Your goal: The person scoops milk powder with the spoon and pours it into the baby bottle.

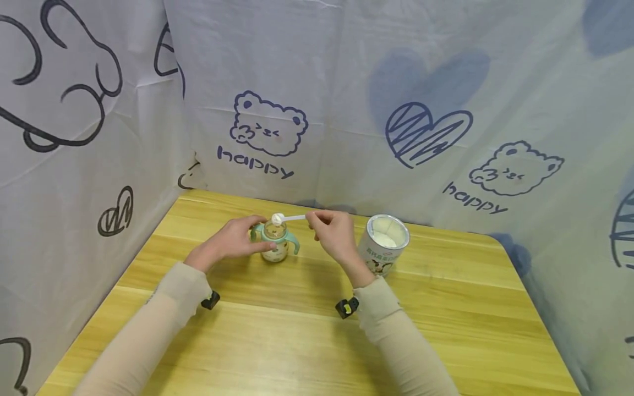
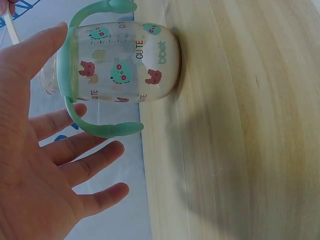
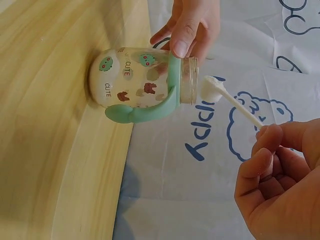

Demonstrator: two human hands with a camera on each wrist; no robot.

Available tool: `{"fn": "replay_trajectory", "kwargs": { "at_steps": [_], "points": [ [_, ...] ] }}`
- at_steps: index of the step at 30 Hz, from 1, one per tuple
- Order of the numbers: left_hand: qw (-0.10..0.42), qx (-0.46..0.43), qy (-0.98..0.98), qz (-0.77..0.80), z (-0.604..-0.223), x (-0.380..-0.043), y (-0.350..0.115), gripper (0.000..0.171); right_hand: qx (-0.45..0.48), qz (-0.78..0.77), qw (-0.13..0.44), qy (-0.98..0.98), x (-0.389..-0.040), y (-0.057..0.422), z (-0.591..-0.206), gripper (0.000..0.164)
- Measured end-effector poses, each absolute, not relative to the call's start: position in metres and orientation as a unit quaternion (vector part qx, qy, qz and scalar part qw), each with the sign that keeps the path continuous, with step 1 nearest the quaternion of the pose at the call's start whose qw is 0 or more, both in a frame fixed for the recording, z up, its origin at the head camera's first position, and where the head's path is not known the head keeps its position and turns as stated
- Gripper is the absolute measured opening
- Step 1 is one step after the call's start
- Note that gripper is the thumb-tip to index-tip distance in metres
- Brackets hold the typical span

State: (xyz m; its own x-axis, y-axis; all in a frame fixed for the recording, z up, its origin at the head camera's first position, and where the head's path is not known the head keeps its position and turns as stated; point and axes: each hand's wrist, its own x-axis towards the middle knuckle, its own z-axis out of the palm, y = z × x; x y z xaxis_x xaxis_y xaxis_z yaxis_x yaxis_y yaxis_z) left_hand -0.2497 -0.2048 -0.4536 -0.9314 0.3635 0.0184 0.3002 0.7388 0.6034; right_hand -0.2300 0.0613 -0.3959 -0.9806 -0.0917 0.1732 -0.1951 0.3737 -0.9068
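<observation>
A clear baby bottle (image 1: 275, 253) with a green two-handled collar stands upright and lidless on the table, printed with small cartoon figures. Pale powder lies in its bottom. My left hand (image 1: 238, 237) holds it at the collar, thumb on one side and index finger on the other, the remaining fingers spread. Between thumb and fingertips my right hand (image 1: 333, 232) pinches the handle end of a white measuring scoop (image 3: 241, 109). The scoop's bowl, heaped with white powder (image 3: 213, 86), is just above the bottle's open mouth (image 3: 190, 80).
To the right of the bottle, beside my right forearm, an open milk powder can (image 1: 373, 250) stands with pale powder inside. The wooden table (image 1: 277, 341) meets a printed cloth (image 1: 342, 137) at the back and sides.
</observation>
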Motion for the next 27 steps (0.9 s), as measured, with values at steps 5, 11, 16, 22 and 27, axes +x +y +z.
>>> {"fn": "replay_trajectory", "kwargs": {
  "at_steps": [5, 11, 16, 22, 27],
  "points": [
    [0.049, 0.178, 0.931, 0.314, -0.455, -0.250, -0.205, 0.089, 0.096, 0.540, 0.050, -0.835, -0.228, 0.061, -0.398, 0.023],
    [0.047, 0.179, 0.933, 0.309, -0.456, -0.250, -0.205, 0.088, 0.106, 0.523, 0.051, -0.844, -0.228, 0.058, -0.402, 0.022],
    [0.046, 0.182, 0.933, 0.308, -0.456, -0.250, -0.204, 0.087, 0.112, 0.511, 0.054, -0.851, -0.225, 0.057, -0.402, 0.023],
    [0.043, 0.183, 0.934, 0.302, -0.458, -0.252, -0.202, 0.089, 0.149, 0.486, 0.064, -0.859, -0.224, 0.058, -0.405, 0.024],
    [0.042, 0.181, 0.935, 0.303, -0.459, -0.252, -0.202, 0.088, 0.220, 0.417, 0.116, -0.874, -0.226, 0.059, -0.409, 0.022]
  ]
}}
